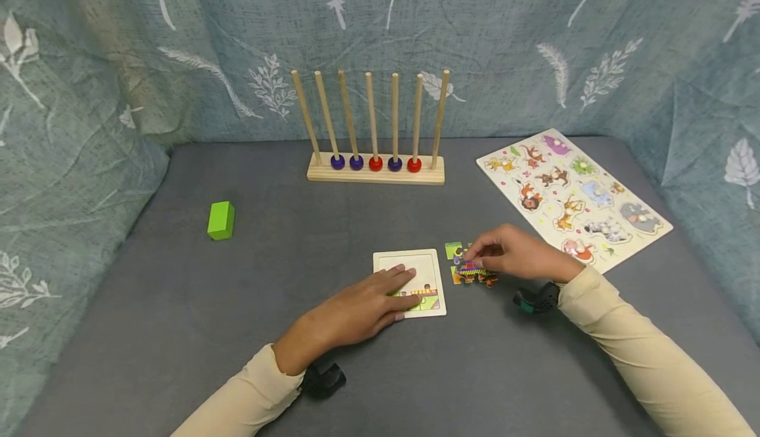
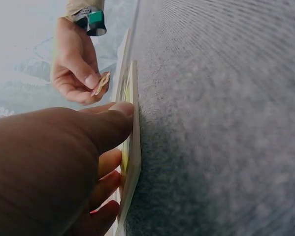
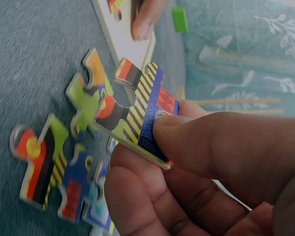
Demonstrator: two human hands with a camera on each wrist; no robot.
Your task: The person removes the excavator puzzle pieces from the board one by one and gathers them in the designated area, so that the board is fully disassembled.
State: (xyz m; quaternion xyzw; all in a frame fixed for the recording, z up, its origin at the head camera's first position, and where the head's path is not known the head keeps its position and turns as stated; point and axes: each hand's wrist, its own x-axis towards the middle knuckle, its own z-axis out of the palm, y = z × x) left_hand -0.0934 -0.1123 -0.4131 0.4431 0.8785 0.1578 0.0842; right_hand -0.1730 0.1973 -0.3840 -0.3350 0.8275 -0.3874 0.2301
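Note:
A small white puzzle tray (image 1: 410, 260) lies on the grey surface, with a few pieces set in its lower right corner. My left hand (image 1: 380, 298) rests flat on the tray, fingers straight, and its thumb (image 2: 110, 123) lies along the tray (image 2: 130, 162) edge. Right of the tray lie several loose jigsaw pieces (image 1: 472, 272). My right hand (image 1: 510, 252) pinches one striped jigsaw piece (image 3: 137, 118) between thumb and fingers just above the other loose pieces (image 3: 53, 167).
A wooden rack of pegs (image 1: 375, 171) with blue and red rings stands at the back. A green block (image 1: 221, 220) lies to the left. An animal peg puzzle board (image 1: 572, 196) lies at the right. Patterned cloth (image 1: 89, 94) walls the surface.

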